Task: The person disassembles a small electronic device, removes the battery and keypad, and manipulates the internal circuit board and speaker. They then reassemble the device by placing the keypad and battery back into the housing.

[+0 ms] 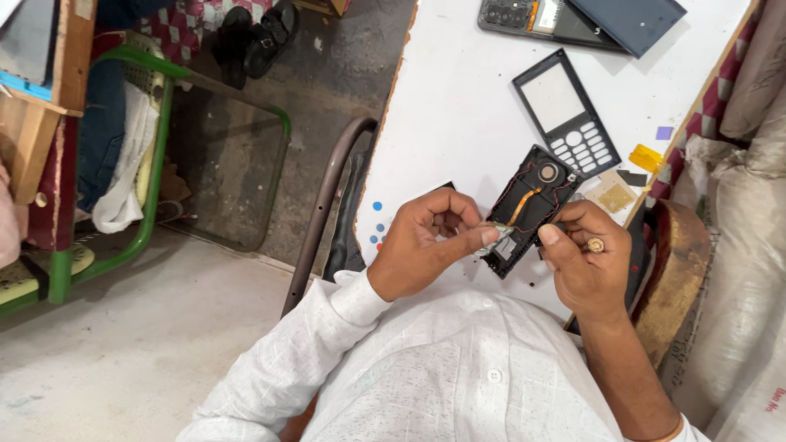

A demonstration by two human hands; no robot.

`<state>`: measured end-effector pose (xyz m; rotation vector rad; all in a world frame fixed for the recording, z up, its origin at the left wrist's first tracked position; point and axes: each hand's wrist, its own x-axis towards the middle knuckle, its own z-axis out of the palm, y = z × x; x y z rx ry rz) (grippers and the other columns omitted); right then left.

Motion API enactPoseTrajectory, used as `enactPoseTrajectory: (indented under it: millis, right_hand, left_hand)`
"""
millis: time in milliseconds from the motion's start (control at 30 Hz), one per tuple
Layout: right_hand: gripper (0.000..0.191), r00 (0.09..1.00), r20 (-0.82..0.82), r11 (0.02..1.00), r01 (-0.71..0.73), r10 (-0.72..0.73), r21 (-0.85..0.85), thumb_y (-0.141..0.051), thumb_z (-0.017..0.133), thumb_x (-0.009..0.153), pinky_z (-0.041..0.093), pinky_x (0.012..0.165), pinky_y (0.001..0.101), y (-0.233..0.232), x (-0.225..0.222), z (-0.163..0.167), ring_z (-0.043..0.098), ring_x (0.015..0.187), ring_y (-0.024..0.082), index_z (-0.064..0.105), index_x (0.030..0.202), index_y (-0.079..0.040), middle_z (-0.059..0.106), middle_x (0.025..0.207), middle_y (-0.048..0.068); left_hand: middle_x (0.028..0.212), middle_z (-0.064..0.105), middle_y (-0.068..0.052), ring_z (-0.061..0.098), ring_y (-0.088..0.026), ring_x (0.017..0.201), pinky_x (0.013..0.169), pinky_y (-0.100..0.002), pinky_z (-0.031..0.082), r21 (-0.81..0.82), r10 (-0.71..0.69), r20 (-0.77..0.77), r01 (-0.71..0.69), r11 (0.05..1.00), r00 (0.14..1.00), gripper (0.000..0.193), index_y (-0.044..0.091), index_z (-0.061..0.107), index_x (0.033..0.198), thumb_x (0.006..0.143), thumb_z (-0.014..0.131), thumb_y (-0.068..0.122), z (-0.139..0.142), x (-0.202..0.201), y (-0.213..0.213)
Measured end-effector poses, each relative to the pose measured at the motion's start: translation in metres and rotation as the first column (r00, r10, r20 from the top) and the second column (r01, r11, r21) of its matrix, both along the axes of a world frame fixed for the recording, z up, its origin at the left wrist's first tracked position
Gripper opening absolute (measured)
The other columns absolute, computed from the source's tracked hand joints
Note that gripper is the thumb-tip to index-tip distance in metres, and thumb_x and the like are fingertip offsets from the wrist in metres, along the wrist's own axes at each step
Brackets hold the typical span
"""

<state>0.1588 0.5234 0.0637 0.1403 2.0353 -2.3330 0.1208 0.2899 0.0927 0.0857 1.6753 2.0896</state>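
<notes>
My right hand [583, 260] grips the lower end of an opened black phone body [536, 200] with a round speaker, red wires and an orange flex strip showing inside. My left hand [430, 241] pinches a small silvery part [496, 236] at the body's lower left edge, thumb and forefinger closed on it. A ring sits on a finger of my right hand. Both hands hover over the near part of the white table [458, 106].
A black keypad front frame [566, 115] lies on the table beyond the hands. A dismantled smartphone [532, 18] and dark blue cover [630, 20] lie at the far edge. A yellow piece [647, 157] and small chips sit at right. Sacks [749, 245] stand right; green-framed chair [147, 164] left.
</notes>
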Motion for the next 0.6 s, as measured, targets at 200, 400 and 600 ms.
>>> enactPoseTrajectory:
  millis: [200,400,600]
  right_hand:
    - [0.008,0.999,0.043,0.986,0.005,0.002,-0.164,-0.004,0.063,0.101,0.039,0.056,0.0215,-0.008,0.005,0.012,0.048,0.06,0.006,0.061,0.102,0.003,0.065,0.084,0.007]
    - [0.012,0.982,0.185,0.933,0.022,0.048,-0.358,-0.007,0.059,0.102,0.04,0.056,0.0204,-0.008,0.009,0.01,0.052,0.068,0.006,0.062,0.106,0.003,0.068,0.096,0.007]
    - [0.015,0.962,0.239,0.884,-0.002,0.129,-0.468,-0.012,0.06,0.104,0.039,0.056,0.0198,-0.008,0.006,0.007,0.053,0.072,0.005,0.062,0.108,0.003,0.067,0.098,0.006]
  left_hand:
    - [0.094,0.071,-0.006,0.064,-0.008,0.08,0.071,-0.022,0.052,0.241,0.023,0.225,-0.078,0.967,0.974,0.033,0.007,0.056,0.122,0.095,0.075,0.013,0.018,0.003,-0.01]
    - [0.116,0.072,-0.014,0.072,-0.019,0.092,0.079,-0.031,0.061,0.537,-0.063,0.391,-0.172,0.826,0.918,0.052,-0.004,0.047,0.15,0.105,0.064,0.017,0.017,0.0,-0.021]
    - [0.139,0.062,-0.013,0.068,-0.022,0.118,0.099,-0.032,0.06,0.528,-0.107,0.262,-0.049,0.848,0.959,0.074,0.0,0.036,0.16,0.094,0.07,0.003,0.02,-0.008,-0.028]
